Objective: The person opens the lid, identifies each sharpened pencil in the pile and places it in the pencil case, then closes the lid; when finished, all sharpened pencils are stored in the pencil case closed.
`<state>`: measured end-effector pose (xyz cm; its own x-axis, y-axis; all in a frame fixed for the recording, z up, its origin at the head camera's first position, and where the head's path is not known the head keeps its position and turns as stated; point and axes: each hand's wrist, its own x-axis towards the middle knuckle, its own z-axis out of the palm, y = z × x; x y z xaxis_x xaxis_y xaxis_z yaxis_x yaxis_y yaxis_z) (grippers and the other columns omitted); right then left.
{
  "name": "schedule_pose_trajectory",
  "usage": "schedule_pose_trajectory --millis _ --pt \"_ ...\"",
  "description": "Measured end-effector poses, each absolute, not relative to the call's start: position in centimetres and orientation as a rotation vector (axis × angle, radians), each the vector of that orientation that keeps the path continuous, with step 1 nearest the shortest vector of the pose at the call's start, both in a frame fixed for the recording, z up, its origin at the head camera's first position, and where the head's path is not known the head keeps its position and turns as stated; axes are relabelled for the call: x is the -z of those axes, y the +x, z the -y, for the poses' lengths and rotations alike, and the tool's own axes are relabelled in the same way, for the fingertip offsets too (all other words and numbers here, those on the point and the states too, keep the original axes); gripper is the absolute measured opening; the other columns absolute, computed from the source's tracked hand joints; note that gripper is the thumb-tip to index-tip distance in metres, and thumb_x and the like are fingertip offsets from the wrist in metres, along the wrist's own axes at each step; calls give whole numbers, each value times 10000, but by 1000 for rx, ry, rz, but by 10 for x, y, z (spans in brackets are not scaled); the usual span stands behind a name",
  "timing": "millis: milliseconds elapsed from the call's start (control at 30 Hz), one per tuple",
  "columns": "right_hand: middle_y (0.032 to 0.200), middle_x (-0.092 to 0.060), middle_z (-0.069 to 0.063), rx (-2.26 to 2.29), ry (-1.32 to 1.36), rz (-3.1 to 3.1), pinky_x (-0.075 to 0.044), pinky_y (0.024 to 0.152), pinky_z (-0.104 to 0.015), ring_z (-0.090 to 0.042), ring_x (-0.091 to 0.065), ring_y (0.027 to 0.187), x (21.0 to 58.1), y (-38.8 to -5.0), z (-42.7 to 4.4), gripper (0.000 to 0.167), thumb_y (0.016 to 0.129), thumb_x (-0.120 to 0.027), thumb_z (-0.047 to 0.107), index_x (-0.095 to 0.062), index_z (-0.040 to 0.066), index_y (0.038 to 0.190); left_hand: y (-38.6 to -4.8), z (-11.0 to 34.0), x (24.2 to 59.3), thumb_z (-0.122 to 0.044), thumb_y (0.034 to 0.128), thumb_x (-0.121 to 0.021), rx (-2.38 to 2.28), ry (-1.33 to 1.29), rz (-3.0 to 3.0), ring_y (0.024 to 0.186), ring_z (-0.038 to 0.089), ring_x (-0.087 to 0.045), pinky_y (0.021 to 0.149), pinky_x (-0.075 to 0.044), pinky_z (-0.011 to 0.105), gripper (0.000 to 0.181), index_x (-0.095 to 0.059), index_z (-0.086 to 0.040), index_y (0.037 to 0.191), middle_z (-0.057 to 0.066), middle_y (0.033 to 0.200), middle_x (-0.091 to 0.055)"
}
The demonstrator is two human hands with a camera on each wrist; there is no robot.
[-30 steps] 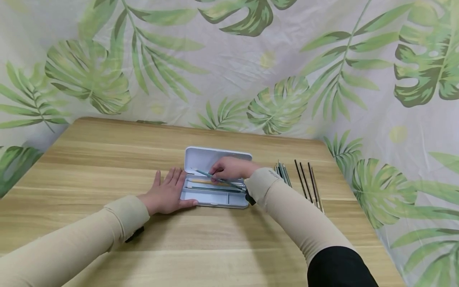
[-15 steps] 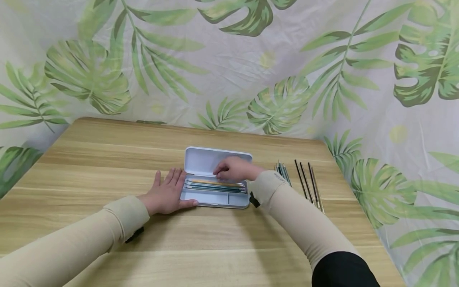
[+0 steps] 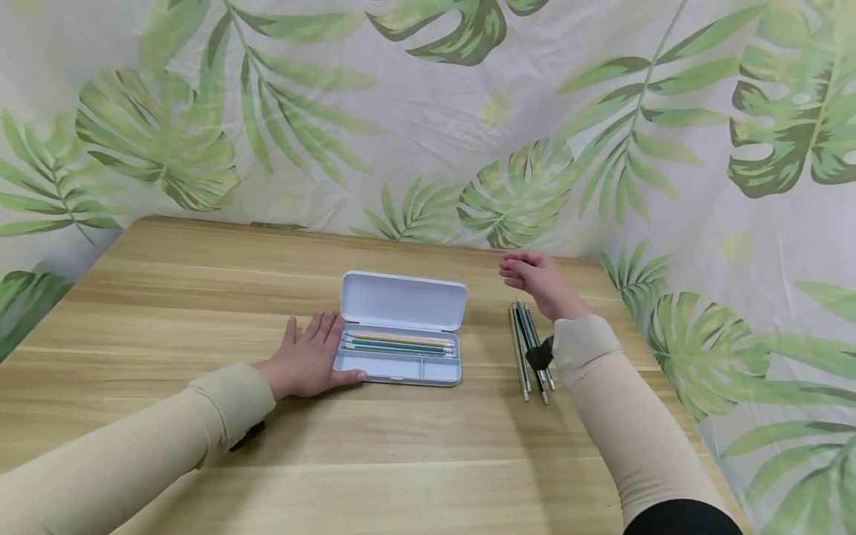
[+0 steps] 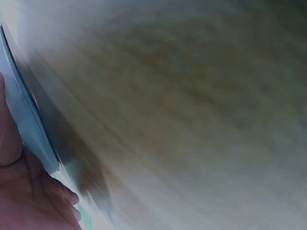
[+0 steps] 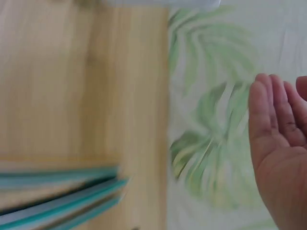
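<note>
An open pale-blue pencil case (image 3: pixel 401 301) lies on the table with its lid raised. Several pencils (image 3: pixel 401 344), green ones and a yellow one, lie side by side in its back compartment, while the front compartments hold nothing. My left hand (image 3: pixel 309 358) rests flat at the case's left end, its thumb along the front corner; the left wrist view shows part of the palm (image 4: pixel 33 191) beside the case's edge. Above the loose pencil pile (image 3: pixel 530 349) on the right hovers my right hand (image 3: pixel 538 281), fingers extended and holding nothing. Its palm (image 5: pixel 283 158) is bare in the right wrist view.
The wooden table (image 3: pixel 374 453) ends at the back against a leaf-patterned cloth (image 3: pixel 428 111). My right sleeve (image 3: pixel 622 401) covers the spot just right of the pencil pile.
A green pencil held by my right hand now lies in the case's back compartment. The right hand has let go, risen and moved right over the loose pencils. My left hand has stayed put.
</note>
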<state>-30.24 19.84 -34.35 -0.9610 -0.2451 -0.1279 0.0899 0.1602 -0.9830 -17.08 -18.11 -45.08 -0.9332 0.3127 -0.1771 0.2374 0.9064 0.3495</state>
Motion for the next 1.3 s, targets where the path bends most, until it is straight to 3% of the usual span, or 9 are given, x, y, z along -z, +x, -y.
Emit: schedule_pose_trajectory --millis 200,367,500,633,833,933,1100,1300 --pt "1128 -598 -28 1884 55 -2176 -507 979 -233 -71 -640 989 362 -296 -239 437 1092 -498 75 -402 -131 1465 -170 180 450 -846 887 -477 -486 419 -2845 1533 507 -30 1133 104 727 1246 -121 112 1599 350 1651 -99" --pt "1358 -528 -186 1882 236 -2190 -477 1037 -267 -120 -616 1068 383 -284 -252 477 1095 -486 69 -354 -120 1513 -168 181 446 -837 890 -490 -504 414 -2833 1534 507 -25 1136 111 718 1244 -112 114 1598 355 1650 -91" --pt "1469 -455 -230 1848 388 -2189 -504 949 -223 -143 -579 1055 405 -279 -253 498 1091 -497 74 -346 -89 1536 -166 180 441 -806 905 -512 -503 403 -2819 1534 505 -18 1140 110 713 1221 -111 117 1597 358 1649 -84" --pt "1420 -500 -203 1710 458 -2295 -495 849 -228 -145 -553 987 422 -276 -252 480 1074 -531 93 -422 -64 1514 -163 177 434 -750 927 -550 -504 398 -2808 1529 517 -27 1140 92 722 1182 -120 129 1590 369 1643 -86" --pt "1446 -507 -254 1546 418 -2465 -444 1062 -435 -348 -529 1252 432 -271 -248 435 1043 -567 82 -511 -71 1446 -163 175 431 -708 949 -563 -486 397 -2809 1524 525 -46 1138 64 736 1138 -136 134 1586 372 1639 -104" --pt "1418 -532 -272 1424 362 -2558 -420 1091 -495 -400 -510 1295 430 -270 -246 406 1017 -585 57 -546 -84 1395 -164 175 433 -712 942 -571 -499 395 -2808 1527 521 -35 1140 79 727 1149 -129 129 1589 368 1643 -98" --pt "1323 -592 -259 1255 337 -2649 -466 1020 -479 -367 -569 1179 429 -276 -245 338 976 -648 41 -606 -75 1290 -164 177 438 -737 928 -564 -523 394 -2804 1530 515 -2 1138 124 709 1181 -103 123 1594 359 1649 -71" --pt "1178 -656 -209 1061 299 -2743 -496 849 -413 -293 -597 988 431 -282 -245 285 947 -698 80 -659 -45 1200 -166 178 441 -759 918 -555 -530 395 -2812 1532 511 1 1136 129 709 1200 -96 118 1597 355 1652 -72"
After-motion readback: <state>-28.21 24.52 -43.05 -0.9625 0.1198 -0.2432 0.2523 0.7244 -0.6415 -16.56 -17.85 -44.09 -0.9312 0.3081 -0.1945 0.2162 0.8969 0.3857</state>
